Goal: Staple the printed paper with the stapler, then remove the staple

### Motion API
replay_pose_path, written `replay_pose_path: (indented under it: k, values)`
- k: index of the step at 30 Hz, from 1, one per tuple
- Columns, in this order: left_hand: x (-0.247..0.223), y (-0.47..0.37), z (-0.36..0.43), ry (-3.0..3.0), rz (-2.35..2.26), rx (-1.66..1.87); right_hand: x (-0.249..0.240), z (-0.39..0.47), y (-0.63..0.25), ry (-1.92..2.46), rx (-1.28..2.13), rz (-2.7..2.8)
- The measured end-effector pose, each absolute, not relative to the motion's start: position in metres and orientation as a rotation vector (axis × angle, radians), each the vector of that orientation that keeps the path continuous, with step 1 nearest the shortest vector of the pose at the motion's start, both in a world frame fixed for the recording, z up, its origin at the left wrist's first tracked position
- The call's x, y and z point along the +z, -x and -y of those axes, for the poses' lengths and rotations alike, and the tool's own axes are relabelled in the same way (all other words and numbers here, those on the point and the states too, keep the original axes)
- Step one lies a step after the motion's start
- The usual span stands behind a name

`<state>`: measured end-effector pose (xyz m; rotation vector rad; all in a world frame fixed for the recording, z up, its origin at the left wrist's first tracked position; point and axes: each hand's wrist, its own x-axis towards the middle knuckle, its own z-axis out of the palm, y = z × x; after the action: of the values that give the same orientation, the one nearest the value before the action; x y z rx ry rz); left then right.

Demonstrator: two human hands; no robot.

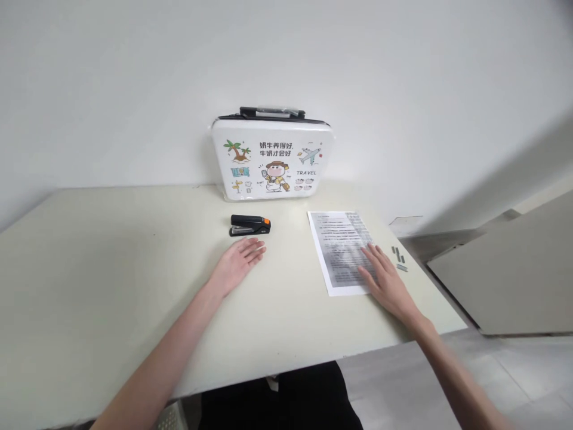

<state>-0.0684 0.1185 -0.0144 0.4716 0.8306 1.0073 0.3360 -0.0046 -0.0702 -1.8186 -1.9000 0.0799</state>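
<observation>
Head view of a pale worktop (134, 298). The left hand (237, 264), its grip open and empty, lies just on the near side of the black stapler (250, 225). The right hand (385, 280), grip likewise open, rests over the right part of the printed sheet (342, 254); staple strips (398, 258) lie to its right. A white case (274, 160) stands at the far edge.

The right hand (385, 283) hides the sheet's (329, 282) four o'clock edge; print (342, 239) blurred; table (111, 269) cut off toward eight.
</observation>
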Motion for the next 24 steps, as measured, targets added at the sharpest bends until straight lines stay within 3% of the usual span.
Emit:
replay_pose_path:
  k: [14,24]
  values:
    - [-0.021,0.073,-0.118,-0.886,-0.877,1.061,-0.064,0.071,-0.262,1.75,-0.02,2.163]
    - [-0.013,0.085,-0.092,-1.92,-1.108,1.069,-0.041,0.1,-0.169,1.538,0.143,2.275]
